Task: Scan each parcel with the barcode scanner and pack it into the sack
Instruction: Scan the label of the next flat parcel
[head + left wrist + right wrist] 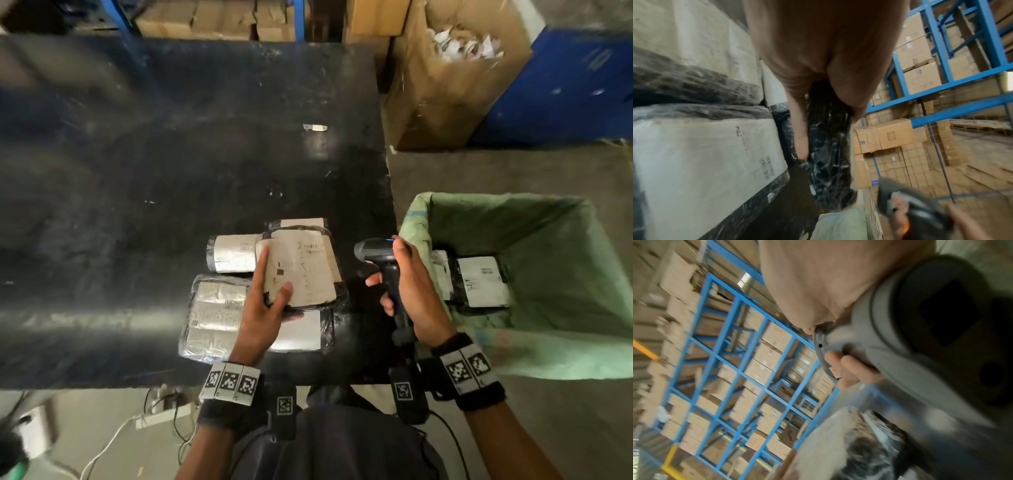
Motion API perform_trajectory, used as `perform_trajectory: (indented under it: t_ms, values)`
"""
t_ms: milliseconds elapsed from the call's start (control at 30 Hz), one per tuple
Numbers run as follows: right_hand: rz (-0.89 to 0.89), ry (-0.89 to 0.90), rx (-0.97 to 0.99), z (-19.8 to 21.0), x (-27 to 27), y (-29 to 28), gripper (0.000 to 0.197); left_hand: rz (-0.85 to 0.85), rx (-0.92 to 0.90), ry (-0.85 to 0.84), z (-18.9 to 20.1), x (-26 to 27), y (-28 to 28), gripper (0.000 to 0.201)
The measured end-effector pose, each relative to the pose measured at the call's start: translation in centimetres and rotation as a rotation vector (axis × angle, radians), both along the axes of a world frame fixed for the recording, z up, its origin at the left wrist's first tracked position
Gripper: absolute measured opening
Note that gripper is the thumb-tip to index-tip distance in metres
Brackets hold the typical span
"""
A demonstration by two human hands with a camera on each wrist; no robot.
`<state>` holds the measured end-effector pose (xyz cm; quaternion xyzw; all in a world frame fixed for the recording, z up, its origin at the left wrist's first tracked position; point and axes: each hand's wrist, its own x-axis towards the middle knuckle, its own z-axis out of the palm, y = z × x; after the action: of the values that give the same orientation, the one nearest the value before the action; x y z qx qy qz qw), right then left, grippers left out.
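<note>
1. Broadly, I am standing at the near edge of a wide black table [144,144], and the green sack [534,219] stands open on the floor just off its right edge, beside my right forearm. At least one wrapped parcel with a white label already lies at the bottom of it.

2. On the table in front of me sit the unscanned parcels [214,318] in a tight cluster, touching one another, nearer my left side than my right.

3. My left hand [265,310] grips the top parcel [301,270] by its near left corner, thumb on the label and fingers curled under the black wrap. It is raised off the pile and tilted, label up. Its long axis runs from me toward the far edge, and the barcodes sit at its far right corner.

4. My right hand [409,284] is wrapped around the handle of the scanner [373,251], fingers closed on the grip. The scanner head points left, toward the held parcel, and sits just beside the parcel's right edge.

5. So the relation I steer by: the barcode lies left and slightly ahead of the scanner's nose, close by. I judge the beam needs only a small turn toward that far corner.

6. After the read, the sack lies to the right of the parcel, past the scanner hand, so the left hand must cross over.
</note>
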<state>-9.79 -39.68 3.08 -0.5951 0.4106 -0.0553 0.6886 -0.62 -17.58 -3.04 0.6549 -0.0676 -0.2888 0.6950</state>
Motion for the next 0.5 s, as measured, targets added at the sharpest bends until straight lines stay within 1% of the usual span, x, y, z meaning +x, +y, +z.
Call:
perform_trajectory:
  t_ms: [67, 167, 267, 333, 400, 500]
  values:
    - [0.021, -0.073, 0.043, 2.6, 0.4, -0.1, 0.052, 0.013, 0.000, -0.108, 0.6, 0.6, -0.6, 0.074]
    - [0.082, -0.128, 0.065, 6.2, 1.2, 0.1, 0.067, 0.051, 0.128, -0.356, 1.0, 1.8, -2.0, 0.072]
    - [0.111, -0.161, 0.002, 8.8, 1.5, 0.5, 0.064, 0.132, 0.201, -0.509, 1.5, 2.4, -3.3, 0.070]
    - [0.116, -0.182, -0.035, 10.0, 1.6, 0.6, 0.065, 0.157, 0.219, -0.561, 1.9, 2.5, -4.1, 0.070]
    - [0.117, -0.191, -0.068, 10.7, 1.6, 0.7, 0.063, 0.183, 0.217, -0.567, 2.2, 2.6, -4.4, 0.070]
    - [0.142, -0.193, -0.061, 11.3, 1.2, 0.9, 0.058, 0.209, 0.221, -0.573, 2.3, 2.8, -4.5, 0.070]
